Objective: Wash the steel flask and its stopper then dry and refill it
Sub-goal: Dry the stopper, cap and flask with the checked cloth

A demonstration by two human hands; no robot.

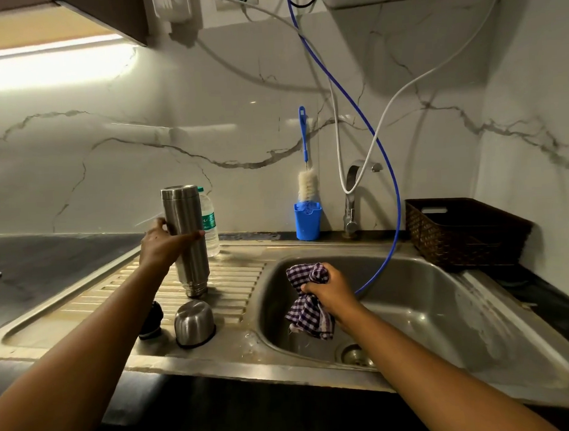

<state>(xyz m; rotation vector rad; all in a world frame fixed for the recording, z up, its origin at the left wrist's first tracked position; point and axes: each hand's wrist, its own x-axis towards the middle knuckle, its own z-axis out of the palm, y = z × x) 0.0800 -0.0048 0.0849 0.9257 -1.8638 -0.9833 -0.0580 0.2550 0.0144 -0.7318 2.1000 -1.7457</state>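
Note:
The steel flask (186,238) stands upside down on the ribbed drainboard (234,281), its neck at the bottom. My left hand (163,245) grips the flask around its middle. In front of it the steel cup lid (194,323) sits mouth down, and the black stopper (151,321) lies partly hidden behind my left forearm. Over the sink basin (409,307), my right hand (331,294) grips a bunched purple checked cloth (307,300).
A clear plastic water bottle (210,224) stands just behind the flask. A blue cup (307,221) holding a bottle brush (306,169) sits by the tap (353,196). A blue hose (384,166) drops into the basin. At the right stands a dark woven basket (464,235).

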